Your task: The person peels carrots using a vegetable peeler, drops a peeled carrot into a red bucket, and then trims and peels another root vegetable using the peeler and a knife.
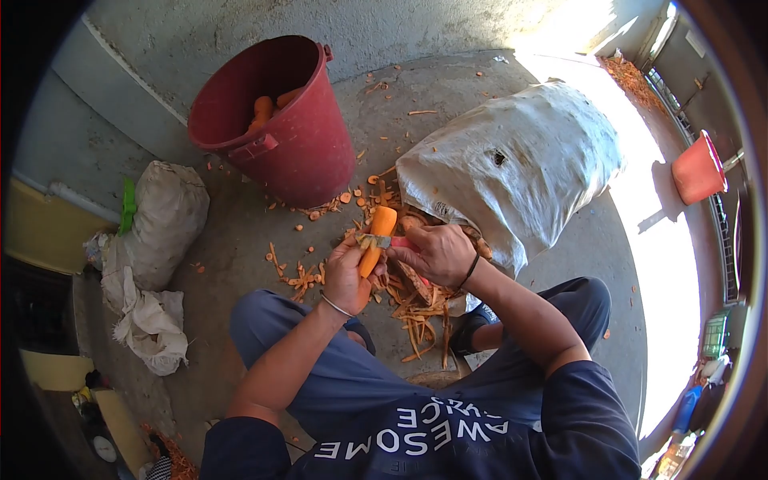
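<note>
A peeled orange carrot [383,222] is held upright in my left hand [349,274], whose fingers wrap round its lower part. My right hand [442,257] is closed on the red handle of a peeler [402,243], with the peeler's head lying across the middle of the carrot. Orange peelings [418,324] and cut carrot ends lie on the floor below and around both hands. Just beyond my right hand, unpeeled carrots show at the mouth of a large white sack [512,168]. A dark red bucket [328,132] with carrots [262,111] inside stands tilted in view at the upper left.
A full pale sack [166,216] and a crumpled one [152,330] are on the left by the wall. My bent legs [276,328] flank the peelings. A small red bucket [698,170] stands at the far right, on sunlit floor. More peelings [630,82] lie at the upper right.
</note>
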`<action>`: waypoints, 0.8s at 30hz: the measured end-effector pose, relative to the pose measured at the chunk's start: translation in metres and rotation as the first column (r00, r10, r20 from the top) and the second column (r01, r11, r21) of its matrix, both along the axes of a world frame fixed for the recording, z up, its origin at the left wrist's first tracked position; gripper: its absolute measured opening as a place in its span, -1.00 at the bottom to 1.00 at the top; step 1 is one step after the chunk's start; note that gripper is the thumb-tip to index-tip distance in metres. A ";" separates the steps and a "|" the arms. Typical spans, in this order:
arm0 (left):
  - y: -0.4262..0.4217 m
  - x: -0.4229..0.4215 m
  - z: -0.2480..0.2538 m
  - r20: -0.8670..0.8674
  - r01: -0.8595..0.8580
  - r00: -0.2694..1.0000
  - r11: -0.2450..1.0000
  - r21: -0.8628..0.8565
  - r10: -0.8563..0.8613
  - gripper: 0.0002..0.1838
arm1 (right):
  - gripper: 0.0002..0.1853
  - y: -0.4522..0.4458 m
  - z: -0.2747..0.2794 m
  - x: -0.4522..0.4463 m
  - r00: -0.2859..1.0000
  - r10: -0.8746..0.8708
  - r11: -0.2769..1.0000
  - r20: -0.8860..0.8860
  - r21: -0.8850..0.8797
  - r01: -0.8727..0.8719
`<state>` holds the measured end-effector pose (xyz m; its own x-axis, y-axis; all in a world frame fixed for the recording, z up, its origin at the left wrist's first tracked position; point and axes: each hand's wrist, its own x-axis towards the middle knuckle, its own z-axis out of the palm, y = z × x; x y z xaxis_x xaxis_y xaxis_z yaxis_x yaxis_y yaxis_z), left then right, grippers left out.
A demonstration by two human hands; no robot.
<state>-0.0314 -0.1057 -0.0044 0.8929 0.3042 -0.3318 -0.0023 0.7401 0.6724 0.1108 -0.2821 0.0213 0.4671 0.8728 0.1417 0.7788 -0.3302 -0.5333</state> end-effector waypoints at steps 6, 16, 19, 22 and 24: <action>-0.005 0.003 0.004 0.000 0.000 1.000 0.994 0.112 0.000 -0.66 | -0.34 -0.003 0.009 0.017 0.964 -0.235 0.971 -0.121 0.017 0.239; 0.002 0.004 0.005 -0.046 0.061 0.997 0.997 -0.051 -0.063 -0.70 | -0.40 -0.005 -0.011 0.000 0.998 0.052 0.989 -0.036 0.143 -0.046; 0.002 0.003 0.004 -0.093 0.060 0.994 0.997 -0.038 -0.064 -0.67 | -0.40 -0.003 -0.010 -0.001 0.999 0.033 0.991 -0.010 0.130 -0.031; 0.002 0.001 0.004 -0.109 0.101 0.989 0.995 -0.013 -0.101 -0.61 | -0.37 -0.002 -0.011 0.008 0.998 -0.032 0.990 -0.045 0.136 0.038; 0.001 0.001 0.008 -0.158 0.070 0.985 0.997 0.026 -0.065 -0.60 | -0.35 -0.002 -0.005 0.016 0.993 -0.077 0.987 -0.085 0.137 0.088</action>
<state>-0.0300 -0.1050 0.0037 0.8492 0.2577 -0.4610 0.1544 0.7137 0.6833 0.1267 -0.2846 0.0159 0.5514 0.8049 0.2194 0.7054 -0.3095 -0.6376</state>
